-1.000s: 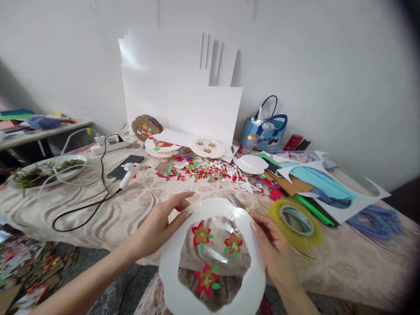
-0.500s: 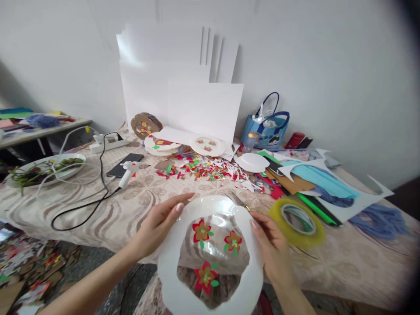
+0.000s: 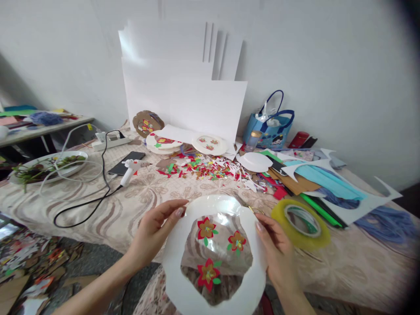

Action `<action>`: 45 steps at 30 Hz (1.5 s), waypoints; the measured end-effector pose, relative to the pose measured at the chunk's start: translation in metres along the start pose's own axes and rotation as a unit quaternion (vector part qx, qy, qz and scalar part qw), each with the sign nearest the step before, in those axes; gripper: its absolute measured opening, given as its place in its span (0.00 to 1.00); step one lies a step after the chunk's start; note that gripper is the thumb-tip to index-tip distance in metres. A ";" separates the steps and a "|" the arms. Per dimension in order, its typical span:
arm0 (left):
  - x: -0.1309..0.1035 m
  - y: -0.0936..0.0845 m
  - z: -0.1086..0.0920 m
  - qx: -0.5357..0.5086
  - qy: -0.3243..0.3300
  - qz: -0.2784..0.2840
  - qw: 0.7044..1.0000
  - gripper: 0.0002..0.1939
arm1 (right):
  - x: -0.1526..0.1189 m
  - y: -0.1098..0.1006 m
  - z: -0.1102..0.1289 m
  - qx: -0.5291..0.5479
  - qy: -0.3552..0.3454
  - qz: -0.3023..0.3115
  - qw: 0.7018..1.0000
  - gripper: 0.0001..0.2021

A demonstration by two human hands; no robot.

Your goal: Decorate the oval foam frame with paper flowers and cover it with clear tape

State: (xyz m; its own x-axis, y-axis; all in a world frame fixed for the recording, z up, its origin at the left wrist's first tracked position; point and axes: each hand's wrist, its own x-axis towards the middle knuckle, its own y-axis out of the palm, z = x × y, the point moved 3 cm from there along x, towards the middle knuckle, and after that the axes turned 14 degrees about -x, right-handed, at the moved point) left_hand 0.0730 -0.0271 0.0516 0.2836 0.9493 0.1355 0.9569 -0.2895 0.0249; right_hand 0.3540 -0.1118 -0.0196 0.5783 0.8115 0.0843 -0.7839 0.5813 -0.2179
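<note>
A white scalloped card frame is held up at the table's front edge. Clear film fills its cut-out middle, with three red and brown paper flowers with green leaves on it. My left hand pinches the upper left rim between thumb and fingers. On the right rim, my right hand grips with the thumb in front and the fingers partly hidden behind. Scissors lie just beyond the frame, partly covered by it. A roll of clear yellowish tape rests to the right of my right hand.
A white glue gun with a black cord lies at left near a phone. Colourful paper scraps cover the middle. Decorated white discs, white boards and a blue bag stand behind. Blue yarn lies right.
The view has shifted slightly, so everything sits a little further right. My left thumb and fingers have closed together on the frame's rim. My right hand keeps its hold.
</note>
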 end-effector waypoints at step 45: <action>0.007 -0.010 0.021 0.141 0.072 -0.005 0.987 0.15 | -0.010 0.020 0.015 -0.058 -0.042 0.017 0.997 0.14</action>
State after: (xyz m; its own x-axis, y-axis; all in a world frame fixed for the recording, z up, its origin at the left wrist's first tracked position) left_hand 0.0670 -0.0148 0.0316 0.2822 0.9186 0.2767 0.9445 -0.2154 -0.2481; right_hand 0.3291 -0.1072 -0.0099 0.5267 0.8357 0.1552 -0.7686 0.5463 -0.3330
